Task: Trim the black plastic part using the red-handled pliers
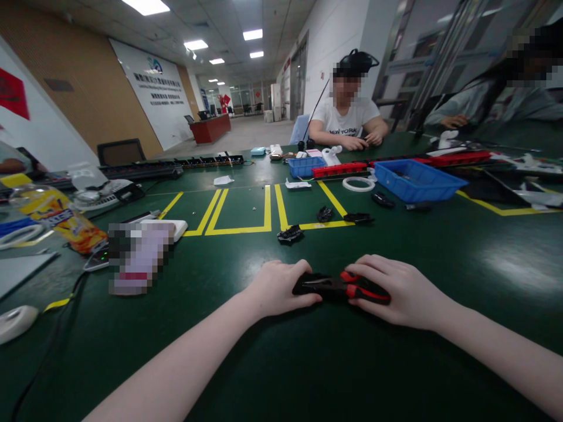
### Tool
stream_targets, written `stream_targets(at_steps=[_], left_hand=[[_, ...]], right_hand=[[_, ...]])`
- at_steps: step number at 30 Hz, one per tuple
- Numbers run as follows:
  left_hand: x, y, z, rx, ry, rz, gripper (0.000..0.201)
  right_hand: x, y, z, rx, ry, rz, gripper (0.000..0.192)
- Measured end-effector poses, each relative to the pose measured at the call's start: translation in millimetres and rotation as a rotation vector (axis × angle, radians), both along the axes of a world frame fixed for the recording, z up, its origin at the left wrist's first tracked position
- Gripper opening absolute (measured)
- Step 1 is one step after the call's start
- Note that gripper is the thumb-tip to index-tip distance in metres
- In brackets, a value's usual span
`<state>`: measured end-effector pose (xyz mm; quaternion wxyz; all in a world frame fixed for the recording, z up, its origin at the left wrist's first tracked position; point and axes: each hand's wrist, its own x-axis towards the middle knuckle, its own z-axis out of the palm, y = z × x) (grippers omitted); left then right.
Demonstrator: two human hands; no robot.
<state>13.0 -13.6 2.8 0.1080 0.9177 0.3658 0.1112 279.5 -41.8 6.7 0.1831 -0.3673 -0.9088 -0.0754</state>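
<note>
At the lower centre of the frame the left hand (pixel 278 288) is curled over the black end of a pair of pliers (pixel 341 287) that lies on the green table (pixel 440 258), while the right hand (pixel 402 291) is closed over the red-and-black handles, so both hands grip the tool between them. Just above, near the middle of the frame, small black parts (pixel 290 235) lie scattered by yellow tape lines (pixel 240 230). Farther back, a blue bin (pixel 417 179) sits at the right, and a seated person in a white shirt (pixel 347 120) works at the table's far edge.
</note>
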Motion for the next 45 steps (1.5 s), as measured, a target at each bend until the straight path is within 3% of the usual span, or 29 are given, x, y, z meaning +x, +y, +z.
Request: stream_targets(at_steps=[18, 32, 45], left_hand=[[-1.0, 1.0, -0.6, -0.002, -0.010, -0.060, 0.038], [0.4, -0.1, 2.6, 0.002, 0.032, -0.027, 0.041], [-2.0, 2.1, 0.9, 0.021, 0.018, -0.084, 0.049]], right_hand=[[0.6, 0.0, -0.9, -0.120, 0.072, -0.011, 0.038], [-1.4, -2.1, 1.2, -0.098, 0.105, -0.008, 0.036], [0.1, -3.5, 3.2, 0.026, 0.033, -0.003, 0.036]])
